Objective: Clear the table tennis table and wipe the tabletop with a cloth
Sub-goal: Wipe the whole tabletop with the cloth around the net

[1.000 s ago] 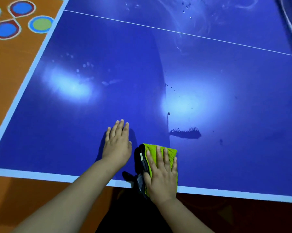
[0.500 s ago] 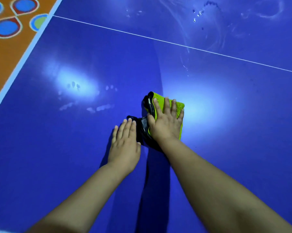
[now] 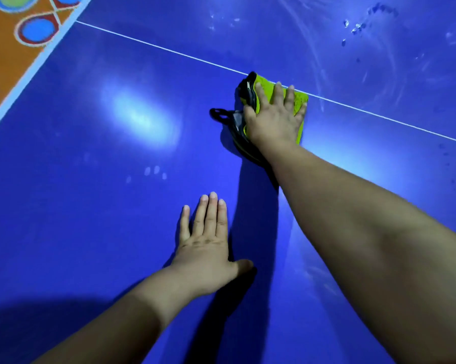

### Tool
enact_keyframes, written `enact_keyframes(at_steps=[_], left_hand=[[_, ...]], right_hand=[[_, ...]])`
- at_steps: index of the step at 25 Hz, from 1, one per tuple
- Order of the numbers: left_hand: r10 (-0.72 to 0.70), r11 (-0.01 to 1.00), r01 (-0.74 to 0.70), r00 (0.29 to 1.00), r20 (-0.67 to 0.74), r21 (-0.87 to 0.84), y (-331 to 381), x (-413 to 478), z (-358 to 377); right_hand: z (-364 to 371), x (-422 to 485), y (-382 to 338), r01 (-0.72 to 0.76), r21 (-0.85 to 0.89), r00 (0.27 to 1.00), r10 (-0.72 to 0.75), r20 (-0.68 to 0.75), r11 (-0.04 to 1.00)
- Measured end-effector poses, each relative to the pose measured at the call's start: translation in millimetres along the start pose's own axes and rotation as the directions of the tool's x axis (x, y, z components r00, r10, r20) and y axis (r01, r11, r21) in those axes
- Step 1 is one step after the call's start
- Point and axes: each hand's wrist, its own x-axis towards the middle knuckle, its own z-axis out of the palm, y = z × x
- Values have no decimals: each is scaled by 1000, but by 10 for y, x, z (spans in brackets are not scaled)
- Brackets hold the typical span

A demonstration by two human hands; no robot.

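**Mia:** What did the head camera see?

**Ben:** It looked down on a big blue table (image 3: 103, 245). A green cloth (image 3: 300, 100) lay folded on it, far out from the person, right on the thin white line (image 3: 156, 47).

**Mia:** Who had the cloth?

**Ben:** The right hand (image 3: 275, 119) lay flat on top of it. Its fingers were straight and spread, pressing down, not curled round it. A black edge with a little loop (image 3: 221, 114) stuck out from under the hand on the left side.

**Mia:** And the other hand?

**Ben:** The left hand (image 3: 207, 245) was closer in. It lay flat on the bare table, palm down, fingers straight. It held nothing and was well apart from the cloth.

**Mia:** Was the table wet?

**Ben:** There were water drops (image 3: 358, 27) and swirly streaks past the line. Small finger marks (image 3: 153, 172) showed near the left hand, and a bright spot of light (image 3: 142, 116) shone on the top. An orange floor with coloured circles (image 3: 3, 56) showed in the top left corner.
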Motion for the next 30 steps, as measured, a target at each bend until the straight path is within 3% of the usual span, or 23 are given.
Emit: enact_keyframes(at_steps=[6, 11, 18, 22, 25, 30], left_hand=[[-9, 999, 7, 998, 62, 32, -24, 20, 25], [-23, 997, 17, 996, 83, 71, -3, 11, 8], [-14, 997, 14, 1000, 4, 71, 18, -44, 39], [37, 999, -34, 986, -162, 24, 31, -209, 46], [144, 989, -134, 947, -287, 57, 149, -588, 131], [196, 976, -216, 931, -309, -34, 44, -1439, 583]], right_hand=[[-142, 732, 82, 134, 42, 990, -135, 32, 990], [-161, 470, 267, 205, 77, 977, -209, 41, 976], [-45, -988, 624, 173, 43, 984, -174, 32, 984], [17, -2019, 715, 125, 28, 991, -126, 44, 992], [91, -2739, 733, 99, 11, 993, -100, 55, 995], [265, -3881, 665, 41, 0, 998, -41, 50, 999]])
